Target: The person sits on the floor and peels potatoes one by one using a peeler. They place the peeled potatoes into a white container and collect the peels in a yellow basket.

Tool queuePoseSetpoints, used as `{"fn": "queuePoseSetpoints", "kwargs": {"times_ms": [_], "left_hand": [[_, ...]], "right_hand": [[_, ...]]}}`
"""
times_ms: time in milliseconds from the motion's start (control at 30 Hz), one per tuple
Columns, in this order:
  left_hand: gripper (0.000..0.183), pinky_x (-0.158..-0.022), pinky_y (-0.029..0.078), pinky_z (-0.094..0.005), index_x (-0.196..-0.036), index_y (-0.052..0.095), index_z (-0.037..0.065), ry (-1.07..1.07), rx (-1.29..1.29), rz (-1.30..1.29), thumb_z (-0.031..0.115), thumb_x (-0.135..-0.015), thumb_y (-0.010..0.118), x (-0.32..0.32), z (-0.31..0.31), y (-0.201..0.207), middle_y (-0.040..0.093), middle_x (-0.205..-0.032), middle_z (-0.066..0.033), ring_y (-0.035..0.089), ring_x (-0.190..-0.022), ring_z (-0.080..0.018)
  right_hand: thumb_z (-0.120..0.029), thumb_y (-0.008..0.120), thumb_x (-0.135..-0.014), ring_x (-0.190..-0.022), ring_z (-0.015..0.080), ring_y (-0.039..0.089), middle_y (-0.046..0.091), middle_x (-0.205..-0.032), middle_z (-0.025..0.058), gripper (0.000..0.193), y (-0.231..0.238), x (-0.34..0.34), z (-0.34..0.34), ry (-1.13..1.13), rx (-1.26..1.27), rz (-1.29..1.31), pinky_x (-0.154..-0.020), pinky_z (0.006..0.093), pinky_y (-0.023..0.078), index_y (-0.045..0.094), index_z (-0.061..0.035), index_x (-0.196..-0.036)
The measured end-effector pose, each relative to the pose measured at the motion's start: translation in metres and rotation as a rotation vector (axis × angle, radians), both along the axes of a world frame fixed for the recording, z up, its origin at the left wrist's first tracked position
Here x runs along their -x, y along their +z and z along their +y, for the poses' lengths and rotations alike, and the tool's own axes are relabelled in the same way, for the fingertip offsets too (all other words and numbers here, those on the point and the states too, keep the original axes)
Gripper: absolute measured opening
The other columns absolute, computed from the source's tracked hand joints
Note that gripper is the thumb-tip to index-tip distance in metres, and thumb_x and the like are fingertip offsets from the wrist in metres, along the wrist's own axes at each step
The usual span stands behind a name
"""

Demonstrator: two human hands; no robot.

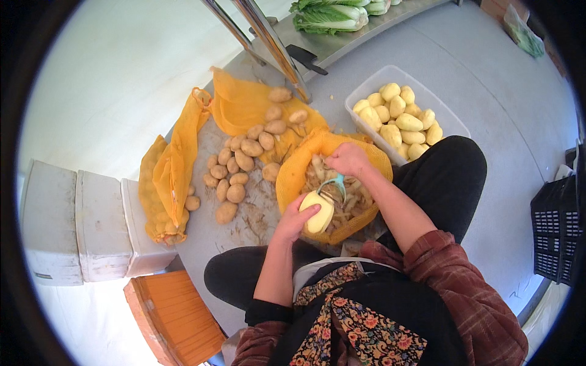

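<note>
My left hand (297,217) is closed round a peeled yellow potato (320,213), its thumb lying across the top. In my right hand (351,161) is a light-blue vegetable peeler (339,182), with its blade end close to the potato's upper right side. Both hands are over an orange mesh sack (292,177), rolled wide at the mouth, with peelings (357,196) inside. Whole unpeeled potatoes (244,160) lie loose on the floor left of the sack. At the right stands a clear plastic tub (449,110) filled with peeled potatoes (408,122).
A second mesh sack (163,189) with potatoes slumps at the left beside pale boxes (101,222). An orange crate (177,317) stands below them. Metal legs (274,46), a cleaver (303,58) and cabbages (332,18) on a steel shelf are at the back; a black basket (554,226) is far right.
</note>
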State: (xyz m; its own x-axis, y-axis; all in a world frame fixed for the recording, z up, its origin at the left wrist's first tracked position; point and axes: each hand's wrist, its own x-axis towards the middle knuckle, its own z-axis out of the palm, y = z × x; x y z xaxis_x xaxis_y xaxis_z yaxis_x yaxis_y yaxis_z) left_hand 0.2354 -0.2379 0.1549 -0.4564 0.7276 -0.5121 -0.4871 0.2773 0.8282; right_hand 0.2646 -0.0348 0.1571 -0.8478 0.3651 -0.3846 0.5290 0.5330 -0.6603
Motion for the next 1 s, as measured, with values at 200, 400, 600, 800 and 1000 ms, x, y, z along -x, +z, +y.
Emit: {"fn": "queuePoseSetpoints", "kwargs": {"times_ms": [200,400,600,800,1000], "left_hand": [[0.037,-0.074,0.043,-0.0278,-0.108,0.045,0.0,0.102,-0.082,-0.066,0.021,-0.078,0.053,-0.002,-0.004,0.005,0.054,-0.095,-0.0073,0.053,-0.085,-0.0146],[0.041,-0.084,0.039,-0.034,-0.113,0.041,0.004,0.601,-0.341,-0.355,0.03,-0.081,0.047,0.007,0.003,0.003,0.05,-0.108,-0.0092,0.047,-0.1,-0.0212],[0.045,-0.09,0.035,-0.042,-0.117,0.033,0.003,0.601,-0.458,-0.329,0.021,-0.08,0.05,0.006,0.003,0.002,0.042,-0.116,-0.013,0.042,-0.106,-0.028],[0.05,-0.084,0.04,-0.0461,-0.12,0.028,0.003,0.316,-0.585,-0.607,0.016,-0.078,0.053,-0.005,0.002,0.006,0.041,-0.115,-0.0175,0.045,-0.1,-0.0385],[0.045,-0.074,0.046,-0.0434,-0.117,0.032,0.004,0.11,-0.451,-0.323,0.015,-0.078,0.053,-0.011,0.005,0.005,0.046,-0.106,-0.0141,0.051,-0.092,-0.033]], "right_hand": [[-0.032,0.046,-0.068,-0.075,0.0287,0.057,0.059,-0.079,0.0139,0.033,-0.014,0.0,0.014,-0.294,-0.266,-0.101,-0.065,0.0355,0.045,0.061,-0.0038,-0.075],[-0.031,0.046,-0.068,-0.068,0.0297,0.056,0.058,-0.069,0.0164,0.031,-0.017,-0.003,0.014,-0.212,-0.125,0.056,-0.062,0.0356,0.045,0.062,-0.0042,-0.067],[-0.033,0.047,-0.067,-0.062,0.0305,0.054,0.055,-0.063,0.0179,0.034,-0.008,-0.004,0.005,-0.274,0.103,0.129,-0.059,0.037,0.043,0.059,-0.0017,-0.062],[-0.033,0.046,-0.067,-0.06,0.0327,0.053,0.054,-0.062,0.0175,0.035,-0.01,-0.003,0.01,-0.486,-0.04,0.324,-0.059,0.0384,0.043,0.058,-0.0012,-0.06],[-0.032,0.045,-0.069,-0.062,0.0326,0.054,0.055,-0.064,0.017,0.033,-0.008,-0.005,0.011,-0.38,-0.147,0.322,-0.06,0.0377,0.044,0.059,-0.0042,-0.061]]}}
